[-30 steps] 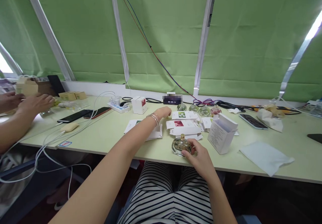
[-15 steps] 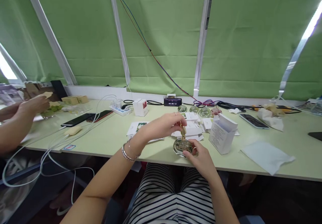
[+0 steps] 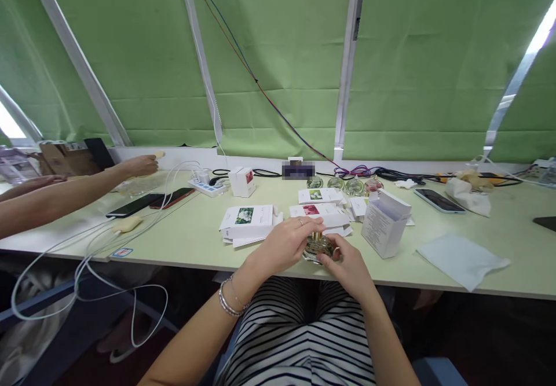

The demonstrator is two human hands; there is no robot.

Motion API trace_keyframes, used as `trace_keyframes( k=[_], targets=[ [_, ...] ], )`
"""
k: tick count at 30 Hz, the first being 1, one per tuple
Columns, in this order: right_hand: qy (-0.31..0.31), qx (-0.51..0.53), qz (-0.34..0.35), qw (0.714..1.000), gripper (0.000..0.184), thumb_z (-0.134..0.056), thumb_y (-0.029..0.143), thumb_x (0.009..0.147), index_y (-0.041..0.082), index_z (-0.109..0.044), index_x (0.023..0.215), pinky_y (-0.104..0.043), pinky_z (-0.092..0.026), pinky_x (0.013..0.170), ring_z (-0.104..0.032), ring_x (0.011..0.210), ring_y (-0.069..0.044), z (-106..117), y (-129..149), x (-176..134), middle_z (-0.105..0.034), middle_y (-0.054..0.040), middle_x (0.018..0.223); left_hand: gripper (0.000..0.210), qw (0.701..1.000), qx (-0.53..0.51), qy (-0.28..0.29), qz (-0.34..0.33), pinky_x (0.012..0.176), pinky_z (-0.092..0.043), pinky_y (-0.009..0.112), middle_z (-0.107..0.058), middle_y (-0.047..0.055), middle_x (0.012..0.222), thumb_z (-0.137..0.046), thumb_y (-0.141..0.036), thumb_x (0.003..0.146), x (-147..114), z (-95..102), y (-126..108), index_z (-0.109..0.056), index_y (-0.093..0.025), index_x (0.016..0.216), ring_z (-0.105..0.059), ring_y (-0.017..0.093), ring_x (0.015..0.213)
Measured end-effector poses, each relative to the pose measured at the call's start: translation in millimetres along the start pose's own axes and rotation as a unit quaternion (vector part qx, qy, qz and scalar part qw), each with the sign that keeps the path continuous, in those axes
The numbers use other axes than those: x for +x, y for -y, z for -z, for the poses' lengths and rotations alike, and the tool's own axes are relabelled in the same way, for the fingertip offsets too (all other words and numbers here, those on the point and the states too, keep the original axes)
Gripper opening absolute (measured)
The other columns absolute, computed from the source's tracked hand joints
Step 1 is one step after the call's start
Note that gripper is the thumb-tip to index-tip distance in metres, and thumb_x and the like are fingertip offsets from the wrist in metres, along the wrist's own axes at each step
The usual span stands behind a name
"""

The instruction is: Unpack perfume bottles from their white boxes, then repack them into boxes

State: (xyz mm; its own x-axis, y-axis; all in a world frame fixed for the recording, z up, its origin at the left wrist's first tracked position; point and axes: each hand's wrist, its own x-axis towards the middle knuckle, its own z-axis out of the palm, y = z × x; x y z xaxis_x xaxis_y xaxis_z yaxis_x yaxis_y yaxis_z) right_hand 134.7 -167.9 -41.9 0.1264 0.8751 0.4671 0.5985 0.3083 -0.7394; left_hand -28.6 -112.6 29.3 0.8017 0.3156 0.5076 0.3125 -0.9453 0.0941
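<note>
A round glass perfume bottle with a gold neck piece stands at the table's front edge. My right hand is wrapped round its right side, thumb in front. From above and the left, my left hand closes on the gold top, and its fingers partly hide it. An opened white carton stands upright to the right of my right hand. Flat white boxes with flower pictures lie behind my hands, one with a red flower and another with a white flower.
Several round glass bottles line the back, near black cables. A closed white box stands by the power strip. At right lie a phone and a white cloth. On the left, another person's arm reaches over the table.
My left hand has come down lower onto the bottle's gold top, uncovering the white-flower box. My right hand stays on the bottle. The other person's arm has reached further right.
</note>
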Motion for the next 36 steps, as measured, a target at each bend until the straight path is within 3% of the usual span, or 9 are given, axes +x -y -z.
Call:
trace_keyframes(
  k=[7, 11, 14, 18, 20, 23, 27, 30, 36],
  targets=[
    [0.001, -0.008, 0.003, 1.000, 0.027, -0.055, 0.031, 0.076, 0.019, -0.056, 0.100, -0.028, -0.044, 0.063, -0.053, 0.067, -0.017, 1.6, 0.0, 1.0, -0.064, -0.0032, 0.088, 0.041, 0.997, -0.055, -0.044, 0.040, 0.095, -0.041, 0.040, -0.054, 0.007, 0.120, -0.038, 0.000, 0.079, -3.0, -15.5, -4.3, -0.048, -0.022, 0.112, -0.048, 0.019, 0.114],
    [0.007, 0.007, 0.042, 0.999, 0.031, -0.052, 0.032, 0.081, 0.020, -0.054, 0.109, -0.030, -0.046, 0.069, -0.055, 0.076, -0.018, 1.6, -2.2, -4.7, -0.062, -0.0048, 0.096, 0.046, 0.984, -0.154, -0.074, 0.053, 0.104, -0.031, 0.042, -0.031, 0.013, 0.138, -0.052, -0.022, 0.083, -14.7, -38.7, -5.0, -0.032, -0.022, 0.124, -0.028, 0.022, 0.130],
    [-0.159, -0.009, 0.058, 0.986, 0.034, -0.051, 0.034, 0.083, 0.019, -0.051, 0.113, -0.034, -0.045, 0.077, -0.053, 0.089, -0.021, 7.2, -8.6, -12.5, -0.056, -0.0086, 0.106, 0.072, 0.958, -0.244, -0.090, 0.119, 0.105, -0.028, 0.045, -0.025, 0.015, 0.141, -0.059, -0.027, 0.080, -22.7, -56.0, -2.3, -0.012, -0.025, 0.134, -0.027, 0.024, 0.131],
    [-0.462, -0.099, -0.044, 0.880, 0.060, -0.062, 0.041, 0.073, 0.011, -0.042, 0.120, -0.044, -0.038, 0.088, -0.042, 0.107, -0.030, 32.3, -29.0, -11.2, -0.045, -0.0184, 0.117, 0.061, 0.907, -0.356, -0.068, 0.215, 0.099, -0.035, 0.041, -0.051, 0.009, 0.121, -0.057, -0.023, 0.081, -24.2, -62.5, 2.9, -0.023, -0.025, 0.131, -0.049, 0.021, 0.113],
    [-0.425, -0.099, -0.097, 0.895, 0.067, -0.065, 0.044, 0.068, 0.011, -0.041, 0.121, -0.048, -0.037, 0.088, -0.042, 0.107, -0.033, 48.0, -40.9, -5.7, -0.045, -0.0199, 0.118, 0.047, 0.895, -0.373, -0.072, 0.235, 0.098, -0.037, 0.039, -0.055, 0.007, 0.116, -0.063, -0.024, 0.077, -22.1, -58.3, 2.5, -0.041, -0.022, 0.119, -0.051, 0.022, 0.110],
    [-0.256, -0.046, -0.152, 0.953, 0.049, -0.061, 0.047, 0.071, 0.016, -0.050, 0.107, -0.047, -0.042, 0.080, -0.054, 0.091, -0.030, 61.6, -49.9, -1.9, -0.058, -0.0132, 0.100, 0.040, 0.866, -0.438, -0.100, 0.220, 0.093, -0.041, 0.036, -0.057, 0.008, 0.111, -0.065, -0.029, 0.075, -16.5, -41.8, -5.9, -0.049, -0.019, 0.110, -0.054, 0.022, 0.105],
    [-0.062, 0.113, -0.059, 0.990, 0.043, -0.061, 0.044, 0.074, 0.019, -0.051, 0.108, -0.041, -0.046, 0.082, -0.058, 0.094, -0.027, 50.1, -39.8, -8.8, -0.063, -0.0109, 0.104, 0.039, 0.849, -0.487, -0.169, 0.121, 0.088, -0.044, 0.031, -0.056, 0.008, 0.111, -0.065, -0.032, 0.075, 0.1, -6.1, -25.0, -0.049, -0.019, 0.109, -0.052, 0.021, 0.105],
    [0.023, 0.193, -0.008, 0.981, 0.042, -0.061, 0.040, 0.076, 0.018, -0.052, 0.111, -0.039, -0.047, 0.084, -0.059, 0.097, -0.026, 32.7, -28.4, -11.2, -0.064, -0.0105, 0.107, 0.034, 0.882, -0.437, -0.155, 0.086, 0.089, -0.043, 0.031, -0.056, 0.007, 0.110, -0.062, -0.026, 0.077, 19.5, 13.9, -31.5, -0.047, -0.020, 0.108, -0.052, 0.020, 0.104],
    [0.044, 0.232, -0.010, 0.972, 0.041, -0.058, 0.040, 0.079, 0.019, -0.049, 0.113, -0.037, -0.047, 0.085, -0.060, 0.098, -0.024, 22.5, -20.7, -3.8, -0.063, -0.0099, 0.109, 0.034, 0.964, -0.242, -0.058, 0.090, 0.080, -0.044, 0.031, -0.059, 0.002, 0.101, -0.060, -0.013, 0.073, 40.6, 22.0, -29.2, -0.047, -0.021, 0.104, -0.056, 0.016, 0.088]
  ],
)
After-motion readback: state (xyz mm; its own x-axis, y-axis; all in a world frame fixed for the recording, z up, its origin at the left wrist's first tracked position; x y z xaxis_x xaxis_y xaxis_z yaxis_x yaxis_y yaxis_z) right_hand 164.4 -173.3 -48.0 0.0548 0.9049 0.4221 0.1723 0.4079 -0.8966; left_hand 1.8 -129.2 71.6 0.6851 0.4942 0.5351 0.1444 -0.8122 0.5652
